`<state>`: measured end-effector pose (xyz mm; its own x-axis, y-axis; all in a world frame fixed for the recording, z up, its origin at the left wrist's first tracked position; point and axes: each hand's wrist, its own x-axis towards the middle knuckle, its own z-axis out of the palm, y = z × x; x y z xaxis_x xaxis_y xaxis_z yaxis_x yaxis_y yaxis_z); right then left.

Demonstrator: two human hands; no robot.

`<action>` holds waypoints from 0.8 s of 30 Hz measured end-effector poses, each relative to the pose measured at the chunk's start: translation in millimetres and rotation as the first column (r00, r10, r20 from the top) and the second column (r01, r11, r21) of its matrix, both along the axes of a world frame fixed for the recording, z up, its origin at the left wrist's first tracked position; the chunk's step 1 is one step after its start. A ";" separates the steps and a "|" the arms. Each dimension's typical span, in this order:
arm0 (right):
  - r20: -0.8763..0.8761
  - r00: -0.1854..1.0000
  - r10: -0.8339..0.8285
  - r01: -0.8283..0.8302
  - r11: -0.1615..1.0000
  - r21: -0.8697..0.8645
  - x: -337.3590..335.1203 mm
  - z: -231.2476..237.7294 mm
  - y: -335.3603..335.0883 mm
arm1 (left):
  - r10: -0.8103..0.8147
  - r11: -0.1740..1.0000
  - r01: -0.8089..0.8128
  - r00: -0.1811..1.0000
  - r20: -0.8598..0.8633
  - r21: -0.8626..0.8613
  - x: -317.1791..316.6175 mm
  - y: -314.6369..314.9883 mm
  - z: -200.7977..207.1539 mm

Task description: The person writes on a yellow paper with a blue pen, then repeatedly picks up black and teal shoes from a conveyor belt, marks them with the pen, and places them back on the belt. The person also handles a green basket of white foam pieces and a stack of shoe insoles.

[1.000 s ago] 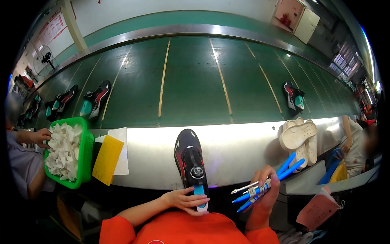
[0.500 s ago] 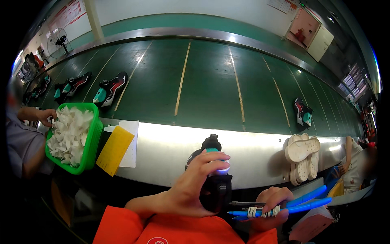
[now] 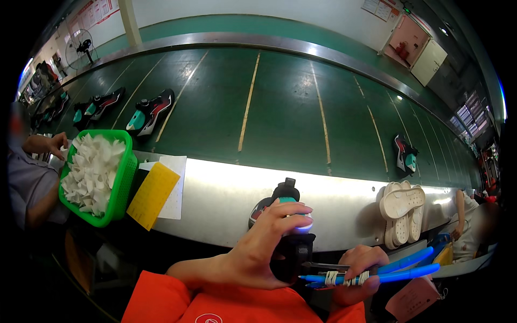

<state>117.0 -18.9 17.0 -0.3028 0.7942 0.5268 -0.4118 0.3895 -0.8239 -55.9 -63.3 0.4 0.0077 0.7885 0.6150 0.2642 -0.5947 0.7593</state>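
Cream cord (image 3: 331, 278) binds slender blue rods (image 3: 412, 273) in the right hand (image 3: 360, 262).

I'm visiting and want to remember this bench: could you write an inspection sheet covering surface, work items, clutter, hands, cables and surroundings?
Surface: shiny metal ledge beside a flat green belt with pale cross-lines.
Work items: black-and-turquoise shoe; blue pen-like sticks bound with pale bands; similar shoes on belt.
Clutter: green plastic basket of white scraps, yellow rectangular sheet, cream sandal-shaped soles.
Hands: left hand grips the shoe; right hand holds the sticks.
Cables: nothing seen.
Surroundings: dark round standing fan, open pale door, co-worker at left edge.
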 end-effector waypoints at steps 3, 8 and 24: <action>-0.012 1.000 0.007 -0.007 0.999 0.033 1.5 -0.1 1.5 | 0.008 1.000 -0.009 0.999 -0.031 -0.010 0.3 -0.5 -0.1; 0.091 0.970 0.226 -0.241 0.943 0.229 6.3 6.8 19.1 | 0.007 1.000 -0.007 1.000 0.008 -0.017 0.7 0.4 -0.8; -0.327 0.939 0.109 -0.021 0.965 0.262 20.7 -5.7 35.9 | -0.017 0.999 0.017 1.000 0.002 0.042 1.7 9.7 -10.6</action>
<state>137.7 17.0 11.3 -0.1196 0.6072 0.7855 -0.6784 0.5277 -0.5112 -54.3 -53.6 -10.2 0.0189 0.7615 0.6479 0.2519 -0.6307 0.7340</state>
